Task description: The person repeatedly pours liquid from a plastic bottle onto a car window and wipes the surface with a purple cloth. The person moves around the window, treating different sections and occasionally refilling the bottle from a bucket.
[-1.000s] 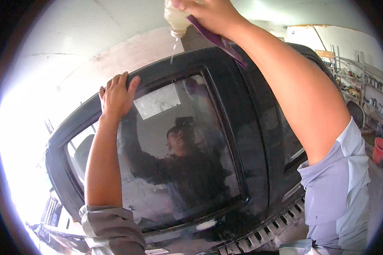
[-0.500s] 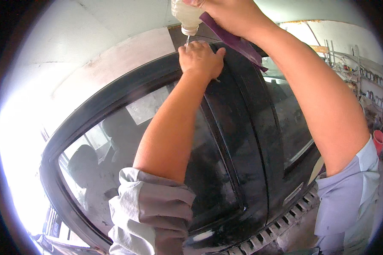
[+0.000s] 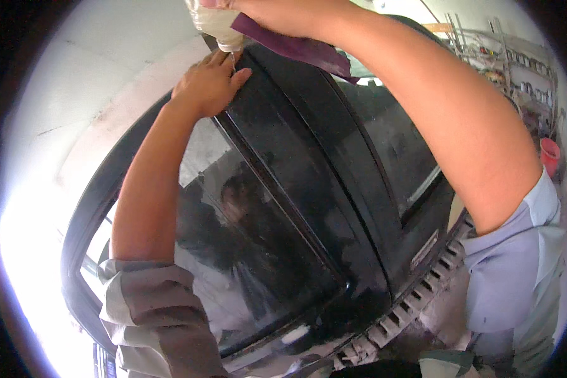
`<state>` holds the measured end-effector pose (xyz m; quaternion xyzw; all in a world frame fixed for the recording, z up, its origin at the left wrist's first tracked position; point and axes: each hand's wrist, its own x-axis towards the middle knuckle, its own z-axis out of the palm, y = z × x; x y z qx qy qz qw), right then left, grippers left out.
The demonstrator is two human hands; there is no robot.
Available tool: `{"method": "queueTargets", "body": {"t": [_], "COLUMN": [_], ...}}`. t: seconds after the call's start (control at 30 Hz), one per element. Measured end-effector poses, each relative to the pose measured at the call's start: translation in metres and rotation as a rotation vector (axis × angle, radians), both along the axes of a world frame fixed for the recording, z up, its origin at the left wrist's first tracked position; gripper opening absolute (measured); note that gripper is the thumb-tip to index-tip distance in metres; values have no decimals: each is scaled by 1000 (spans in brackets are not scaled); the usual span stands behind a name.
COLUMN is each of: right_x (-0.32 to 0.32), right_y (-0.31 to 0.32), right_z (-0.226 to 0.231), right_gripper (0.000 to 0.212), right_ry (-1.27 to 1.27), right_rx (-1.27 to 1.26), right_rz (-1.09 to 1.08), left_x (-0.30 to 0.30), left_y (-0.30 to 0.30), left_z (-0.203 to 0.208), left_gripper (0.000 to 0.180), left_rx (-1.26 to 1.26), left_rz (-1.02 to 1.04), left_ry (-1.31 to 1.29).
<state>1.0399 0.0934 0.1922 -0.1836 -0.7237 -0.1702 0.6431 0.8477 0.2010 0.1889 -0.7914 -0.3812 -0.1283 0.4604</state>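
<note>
Bottle (image 3: 215,24) neck-down in the right grip (image 3: 274,14), closed around it, just above the unclenched left grip (image 3: 209,85)

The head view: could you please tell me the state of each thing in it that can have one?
Bottle: tipped mouth down, liquid running out
Dark door: appears shut
Door window: appears closed, reflective
Right hand: closed around the bottle
Left hand: open, against the dark door's top, below the bottle's mouth
Purple sheet: hanging from the right hand
Left sleeve: pushed up, bunched
</note>
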Motion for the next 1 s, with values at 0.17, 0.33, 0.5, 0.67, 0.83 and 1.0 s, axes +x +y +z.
{"method": "queueTargets", "body": {"t": [0.17,0.33,0.5,0.67,0.83,1.0], "right_x": [11,18,14,21,12,12], "right_y": [-8,-24,-36,-44,-47,-58], "right_z": [-24,-55,-69,-62,-49,-48], "right_gripper": [65,67,72,73,73,68], "right_ry": [13,-24,-55,-10,26,25], "right_rx": [-4,-125,-69,-201,-106,-75], "right_rz": [-77,-36,-42,-92,-29,-68], "left_x": [17,28,10,20,16,46], "left_y": [-24,-71,-105,-77,-10,-2], "left_z": [-67,-168,-264,-198,-64,-9], "left_gripper": [76,79,82,72,64,54], "left_rx": [160,15,-115,-9,298,20], "left_rz": [-282,-289,-309,-310,-67,-23], "left_ry": [252,215,376,135,29,-39]}}
